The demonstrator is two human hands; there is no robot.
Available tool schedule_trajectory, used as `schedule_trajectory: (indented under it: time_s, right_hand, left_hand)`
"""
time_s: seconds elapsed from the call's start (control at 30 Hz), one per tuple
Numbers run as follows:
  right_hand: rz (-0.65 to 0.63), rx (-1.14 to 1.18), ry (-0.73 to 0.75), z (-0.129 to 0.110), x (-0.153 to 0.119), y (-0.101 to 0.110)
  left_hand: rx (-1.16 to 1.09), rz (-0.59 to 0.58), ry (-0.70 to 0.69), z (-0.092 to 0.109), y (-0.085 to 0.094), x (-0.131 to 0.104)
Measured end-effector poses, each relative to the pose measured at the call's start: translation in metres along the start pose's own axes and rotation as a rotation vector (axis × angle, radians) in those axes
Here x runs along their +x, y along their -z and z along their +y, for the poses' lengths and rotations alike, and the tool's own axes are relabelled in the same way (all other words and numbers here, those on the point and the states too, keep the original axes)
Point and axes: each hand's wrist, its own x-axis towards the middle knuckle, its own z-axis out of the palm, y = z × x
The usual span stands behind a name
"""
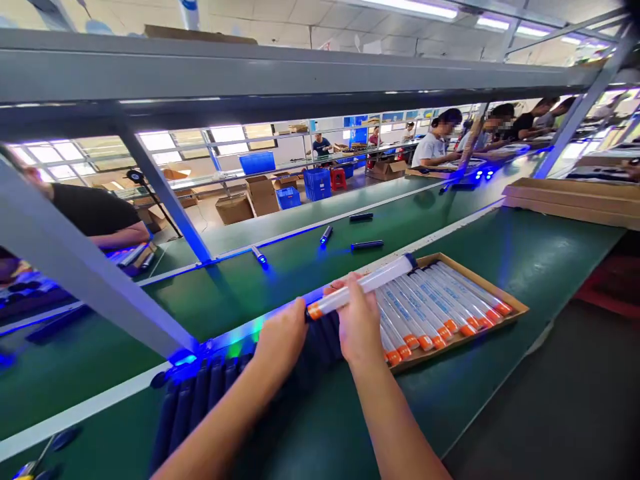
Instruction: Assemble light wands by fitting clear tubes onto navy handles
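Left hand (283, 332), right hand (359, 320): closed, side by side.
Left curled fist-like; right thumb opposing fingers; forearms (233, 420) extended behind both.

Blue print (429, 296) on the boxed tubes (440, 303) cannot be read

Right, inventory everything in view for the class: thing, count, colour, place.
held tube: one, whitish, orange-banded, centre
carton tray: one, brown, right of centre
packed tubes: over ten, clear, orange-ended, in carton tray
dark cylinders: several, dark blue, lower left
loose cylinders: four, mostly dark, beyond held tube
worktops: several, green, across view
shelf: one, grey, overhead
crates: several, blue, background
stool: one, red, background
boxes: several, brown, background
co-workers: several, white or dark tops, beyond
left hand: one, bare, at held tube's orange end
right hand: one, bare, near held tube's middle
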Motion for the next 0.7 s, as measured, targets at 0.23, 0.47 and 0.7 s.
schedule_trajectory:
  time_s: [0.23,0.47,0.7]
  right_hand:
    - [0.014,-0.825,0.265,-0.034,0.046,0.115]
    - [0.199,-1.516,0.47,-0.063,0.089,0.186]
    - [0.158,-2.077,0.52,-0.038,0.103,0.216]
  left_hand:
    - [0.187,-0.038,0.17,-0.115,-0.001,0.106]
    - [0.215,-0.145,0.123,-0.132,-0.015,0.152]
    - [0.003,-0.108,-0.155,-0.014,-0.071,0.22]
